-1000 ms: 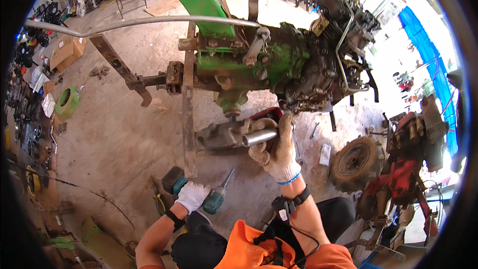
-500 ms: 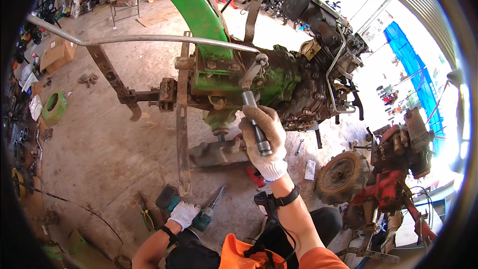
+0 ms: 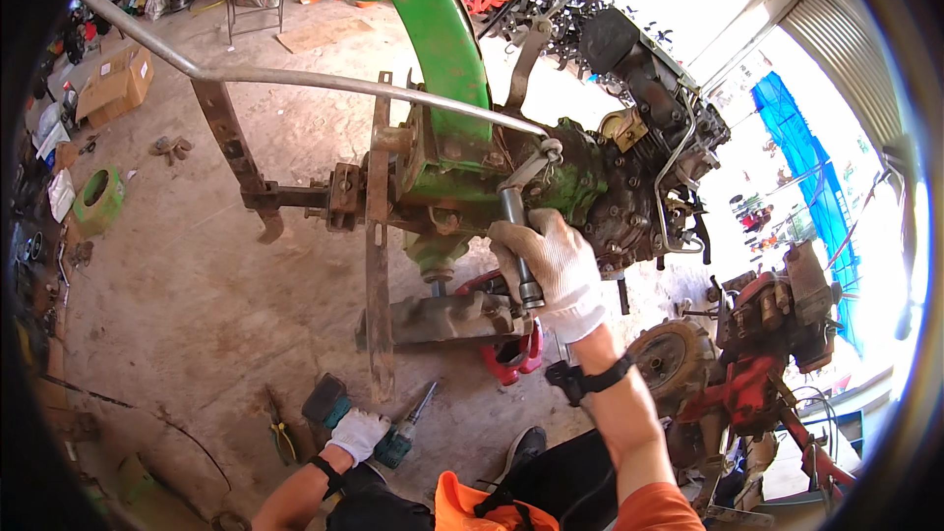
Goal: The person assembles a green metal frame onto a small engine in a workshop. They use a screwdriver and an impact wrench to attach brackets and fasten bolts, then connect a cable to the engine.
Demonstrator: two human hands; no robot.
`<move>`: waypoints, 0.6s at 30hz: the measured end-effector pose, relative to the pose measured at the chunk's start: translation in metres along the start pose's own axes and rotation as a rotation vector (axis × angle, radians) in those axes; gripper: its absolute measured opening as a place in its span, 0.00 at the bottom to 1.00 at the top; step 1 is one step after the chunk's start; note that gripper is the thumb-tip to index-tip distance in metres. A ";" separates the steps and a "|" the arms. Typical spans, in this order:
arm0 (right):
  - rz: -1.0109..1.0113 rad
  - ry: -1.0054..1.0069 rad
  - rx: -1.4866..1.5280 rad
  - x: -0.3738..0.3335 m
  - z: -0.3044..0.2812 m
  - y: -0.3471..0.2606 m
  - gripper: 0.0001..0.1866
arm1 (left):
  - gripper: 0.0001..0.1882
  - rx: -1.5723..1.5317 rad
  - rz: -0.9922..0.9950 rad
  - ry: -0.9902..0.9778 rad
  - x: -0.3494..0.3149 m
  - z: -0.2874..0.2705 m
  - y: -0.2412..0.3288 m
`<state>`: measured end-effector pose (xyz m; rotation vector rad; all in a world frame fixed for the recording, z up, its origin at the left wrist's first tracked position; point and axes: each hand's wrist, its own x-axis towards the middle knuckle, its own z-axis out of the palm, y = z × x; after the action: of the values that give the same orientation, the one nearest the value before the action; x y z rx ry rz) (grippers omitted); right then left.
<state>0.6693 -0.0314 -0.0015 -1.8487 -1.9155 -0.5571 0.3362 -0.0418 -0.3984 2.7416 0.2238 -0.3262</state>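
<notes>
My right hand [image 3: 559, 270], in a white work glove, is wrapped around a long steel socket wrench [image 3: 512, 205]. The wrench's upper end meets the bolt end of a short lever [image 3: 528, 170] on the side of a green gearbox housing [image 3: 447, 172]; whether it is seated there cannot be told. Lower down, a socket-like end sticks out below my fingers. My left hand [image 3: 360, 433], also gloved, is closed on the handle of a teal cordless drill [image 3: 396, 444] lying on the floor. Its dark battery [image 3: 324, 401] shows on the far side of the hand.
Pliers [image 3: 283, 441] lie left of the drill. A long grey rod [image 3: 295, 76] and an upright flat bar [image 3: 378, 265] cross the near side of the machine. Beneath it are a dark metal part [image 3: 442, 323] and a red object [image 3: 511, 359]. A wheeled red machine [image 3: 752, 374] stands at right.
The view has shifted, so the machine sits farther right. My right hand has turned slightly on the wrench, which stays at the lever's end. My left hand remains on the drill.
</notes>
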 end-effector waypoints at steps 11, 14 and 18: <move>0.604 0.152 1.053 -0.037 0.038 -0.012 0.34 | 0.13 -0.024 -0.016 -0.025 0.001 -0.003 0.002; 0.783 0.059 1.399 -0.051 0.022 -0.010 0.41 | 0.15 -0.016 0.014 -0.005 -0.001 -0.021 -0.001; 0.979 -0.054 1.794 -0.080 0.037 -0.028 0.35 | 0.16 -0.053 0.011 -0.068 -0.007 -0.040 -0.004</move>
<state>0.6428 -0.0781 -0.0762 -1.0708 -0.5456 1.1516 0.3361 -0.0237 -0.3616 2.6733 0.1963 -0.4041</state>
